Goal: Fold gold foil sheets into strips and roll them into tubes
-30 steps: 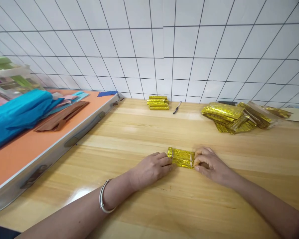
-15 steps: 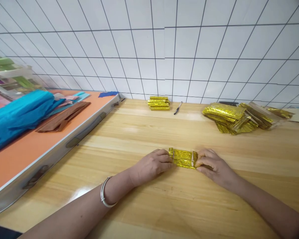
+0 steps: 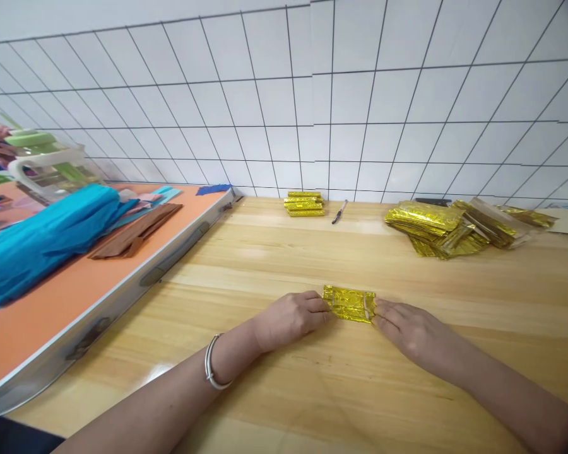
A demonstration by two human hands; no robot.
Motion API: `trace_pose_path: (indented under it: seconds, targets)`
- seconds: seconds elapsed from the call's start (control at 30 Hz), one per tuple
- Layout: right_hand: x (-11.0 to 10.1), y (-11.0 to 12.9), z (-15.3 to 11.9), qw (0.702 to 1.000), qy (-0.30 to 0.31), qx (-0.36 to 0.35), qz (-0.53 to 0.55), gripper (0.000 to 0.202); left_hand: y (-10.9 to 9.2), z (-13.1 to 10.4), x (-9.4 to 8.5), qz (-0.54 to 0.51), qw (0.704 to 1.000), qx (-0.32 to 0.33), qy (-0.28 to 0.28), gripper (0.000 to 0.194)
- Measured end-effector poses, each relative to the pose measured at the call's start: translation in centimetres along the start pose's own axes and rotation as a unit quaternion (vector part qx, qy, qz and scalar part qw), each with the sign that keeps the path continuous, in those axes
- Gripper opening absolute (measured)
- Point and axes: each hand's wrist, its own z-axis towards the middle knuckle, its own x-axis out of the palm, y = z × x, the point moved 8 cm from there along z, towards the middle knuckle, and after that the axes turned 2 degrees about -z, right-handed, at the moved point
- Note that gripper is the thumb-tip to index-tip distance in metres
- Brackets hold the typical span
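A small rectangle of shiny gold foil paper (image 3: 348,302) lies flat on the wooden table, with a narrow folded flap and a pale strip near each end. Bent fingers of my left hand (image 3: 298,320) close on its left end; the thumb is mostly hidden. At the right end, my right hand (image 3: 407,329) holds the paper's edge down, its fingers fairly straight and pressed together. Both hands rest low on the table.
Small gold foil rolls (image 3: 304,204) and a pen (image 3: 339,212) lie near the tiled wall. Back right is a pile of gold foil packets (image 3: 426,221). On the left, an orange-topped board (image 3: 42,315) bears blue paper (image 3: 52,233), brown paper (image 3: 137,233) and a green-lidded jug (image 3: 33,142).
The end flaps of the foil paper now lie flatter. My right fingers have gone from a bent pinch to straighter, pressing down. The view has tilted slightly upward.
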Motion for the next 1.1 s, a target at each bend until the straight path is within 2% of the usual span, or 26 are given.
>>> trace_pose_path:
  seconds: [0.13,0.3,0.4,0.6,0.87,1.1]
  targets:
    - [0.5,0.4,0.0,0.999,0.026,-0.003,-0.031,0.025,-1.0,0.2,0.1,0.084,0.996,0.005,0.027,0.025]
    - [0.4,-0.7,-0.1,0.999,-0.021,0.041,0.025,0.016,-0.4,0.0,0.8,0.111,0.993,-0.032,0.010,0.024]
    - [0.4,-1.1,-0.1,0.996,-0.033,0.061,0.053,0.016,0.3,-0.3,0.9,0.095,0.993,-0.060,-0.027,0.023]
    - [0.5,-0.4,-0.2,0.998,-0.029,0.054,0.016,0.024,0.6,-0.5,0.5,0.049,0.993,-0.075,-0.077,0.021]
    - [0.0,-0.4,-0.1,0.998,-0.041,0.046,0.031,0.025,1.1,-1.0,0.7,-0.019,0.994,-0.098,-0.047,0.028]
    - [1.2,-1.1,-0.3,0.995,-0.031,0.066,0.064,0.022,0.6,-0.8,0.1,-0.047,0.996,-0.056,-0.059,0.025]
